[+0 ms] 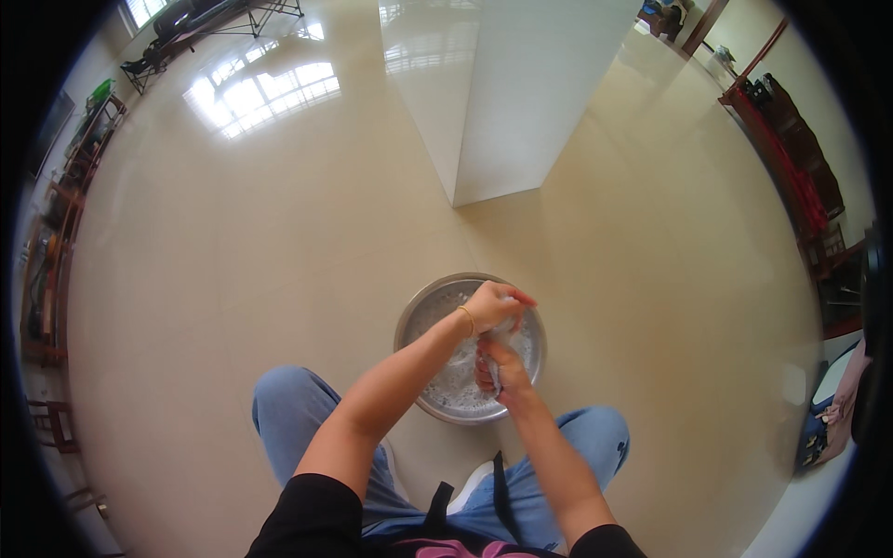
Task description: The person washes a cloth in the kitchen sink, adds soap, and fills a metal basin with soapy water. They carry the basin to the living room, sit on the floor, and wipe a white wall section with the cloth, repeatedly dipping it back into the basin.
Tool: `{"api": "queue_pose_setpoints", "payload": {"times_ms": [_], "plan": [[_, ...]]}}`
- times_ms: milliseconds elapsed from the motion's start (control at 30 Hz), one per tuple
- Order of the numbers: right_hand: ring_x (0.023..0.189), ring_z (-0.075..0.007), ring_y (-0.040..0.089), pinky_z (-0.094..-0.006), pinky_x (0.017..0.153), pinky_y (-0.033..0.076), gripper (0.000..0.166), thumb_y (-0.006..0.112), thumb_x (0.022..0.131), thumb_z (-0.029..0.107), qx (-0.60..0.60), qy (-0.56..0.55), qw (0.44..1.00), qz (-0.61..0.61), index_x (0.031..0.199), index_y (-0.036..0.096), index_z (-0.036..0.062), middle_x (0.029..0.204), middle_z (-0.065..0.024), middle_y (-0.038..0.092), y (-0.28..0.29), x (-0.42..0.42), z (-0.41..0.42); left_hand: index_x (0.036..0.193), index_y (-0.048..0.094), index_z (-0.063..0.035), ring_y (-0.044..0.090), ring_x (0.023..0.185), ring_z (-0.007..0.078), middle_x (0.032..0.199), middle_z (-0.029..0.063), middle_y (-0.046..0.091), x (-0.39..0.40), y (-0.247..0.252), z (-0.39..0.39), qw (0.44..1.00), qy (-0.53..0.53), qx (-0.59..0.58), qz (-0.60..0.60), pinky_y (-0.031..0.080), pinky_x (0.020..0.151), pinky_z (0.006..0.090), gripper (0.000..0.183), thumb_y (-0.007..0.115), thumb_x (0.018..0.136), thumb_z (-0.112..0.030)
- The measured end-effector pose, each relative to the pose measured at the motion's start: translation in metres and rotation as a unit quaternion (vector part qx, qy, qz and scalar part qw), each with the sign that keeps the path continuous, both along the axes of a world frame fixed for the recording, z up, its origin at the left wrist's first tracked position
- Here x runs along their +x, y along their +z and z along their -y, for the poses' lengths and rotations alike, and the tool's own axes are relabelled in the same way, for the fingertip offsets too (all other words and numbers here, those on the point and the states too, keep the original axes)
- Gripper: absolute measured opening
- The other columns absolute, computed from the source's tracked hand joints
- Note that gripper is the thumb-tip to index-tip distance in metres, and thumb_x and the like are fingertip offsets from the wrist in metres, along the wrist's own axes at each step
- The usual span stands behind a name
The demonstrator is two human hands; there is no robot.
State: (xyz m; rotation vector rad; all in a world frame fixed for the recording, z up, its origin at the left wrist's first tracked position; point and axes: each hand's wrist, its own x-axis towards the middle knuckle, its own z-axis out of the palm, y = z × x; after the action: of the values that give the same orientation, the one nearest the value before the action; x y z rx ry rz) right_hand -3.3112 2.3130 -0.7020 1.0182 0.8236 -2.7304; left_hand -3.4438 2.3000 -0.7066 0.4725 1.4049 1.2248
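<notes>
Before me on the floor stands a round metal basin (407, 328) with sudsy water (446, 390) in it. Over the basin, both hands grip a wet, whitish cloth (493, 373). My left hand (493, 304), with a thin yellow band at the wrist, holds the upper part of the cloth near the basin's far right side. Below it, my right hand (508, 370) is closed around the lower part, which bunches out beside the fingers. The cloth's full shape is hidden by the hands.
My bent knees (293, 397) flank the basin's near side. A square white pillar (516, 125) rises beyond it from the glossy tiled floor (279, 230). Wooden shelving (56, 258) lines the left wall; a dark wooden bench (788, 153) and bags (834, 411) are at the right.
</notes>
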Motion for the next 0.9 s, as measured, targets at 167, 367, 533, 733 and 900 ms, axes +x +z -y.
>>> {"api": "queue_pose_setpoints", "payload": {"times_ms": [167, 367, 533, 733, 900], "plan": [[0.037, -0.0114, 0.04, -0.0237, 0.034, 0.029, 0.016, 0.056, 0.076, 0.024, 0.284, 0.017, 0.954, 0.096, 0.073, 0.051, 0.0094, 0.05, 0.0008, 0.045, -0.077, 0.001, 0.007, 0.085, 0.065, -0.0076, 0.061, 0.07, 0.02, 0.074, 0.0105, 0.063, 0.023, -0.035, -0.007, 0.933, 0.0, -0.158, -0.323, 0.049, 0.062, 0.031, 0.017, 0.056, 0.071, -0.01], [0.068, -0.0249, 0.058, -0.0331, 0.062, 0.045, 0.029, 0.051, 0.077, 0.033, 0.209, -0.079, 0.972, 0.067, 0.089, 0.055, 0.0062, 0.07, -0.0081, 0.057, -0.057, 0.009, 0.02, 0.077, 0.064, -0.0099, 0.059, 0.074, 0.0273, 0.081, 0.009, 0.062, 0.04, -0.01, 0.004, 0.85, 0.165, 0.027, -0.5, 0.047, 0.065, 0.0348, 0.009, 0.062, 0.072, -0.017], [0.091, -0.0322, 0.053, -0.0401, 0.086, 0.039, 0.029, 0.046, 0.083, 0.028, -0.112, -0.303, 0.927, -0.191, 0.102, 0.049, 0.0062, 0.092, -0.0144, 0.056, 0.005, 0.003, 0.012, 0.065, 0.06, -0.0072, 0.057, 0.065, 0.0241, 0.067, 0.0075, 0.056, 0.06, 0.06, 0.026, 0.847, 0.115, 0.21, -0.475, 0.044, 0.059, 0.031, 0.012, 0.069, 0.067, -0.015], [0.096, -0.0289, 0.054, -0.0388, 0.083, 0.045, 0.019, 0.051, 0.075, -0.002, 0.277, -0.381, 0.873, -0.129, 0.091, 0.046, 0.0067, 0.109, -0.0206, 0.048, 0.063, -0.012, 0.011, 0.047, 0.036, -0.0123, 0.056, 0.055, 0.0167, 0.054, 0.0027, 0.052, 0.055, 0.084, 0.038, 0.81, 0.514, 0.156, 0.235, 0.047, 0.057, 0.0296, 0.048, 0.053, 0.085, -0.035], [0.086, -0.0289, 0.06, -0.0318, 0.071, 0.05, 0.02, 0.054, 0.063, -0.009, 0.712, -0.211, 0.621, -0.249, 0.075, 0.056, 0.0063, 0.103, -0.0222, 0.055, 0.094, -0.021, 0.017, 0.046, 0.035, -0.015, 0.05, 0.051, 0.0135, 0.046, 0.0003, 0.04, 0.025, 0.043, 0.044, 0.794, 0.225, 0.068, 0.561, 0.041, 0.05, 0.0239, 0.046, 0.055, 0.084, -0.032]]}}
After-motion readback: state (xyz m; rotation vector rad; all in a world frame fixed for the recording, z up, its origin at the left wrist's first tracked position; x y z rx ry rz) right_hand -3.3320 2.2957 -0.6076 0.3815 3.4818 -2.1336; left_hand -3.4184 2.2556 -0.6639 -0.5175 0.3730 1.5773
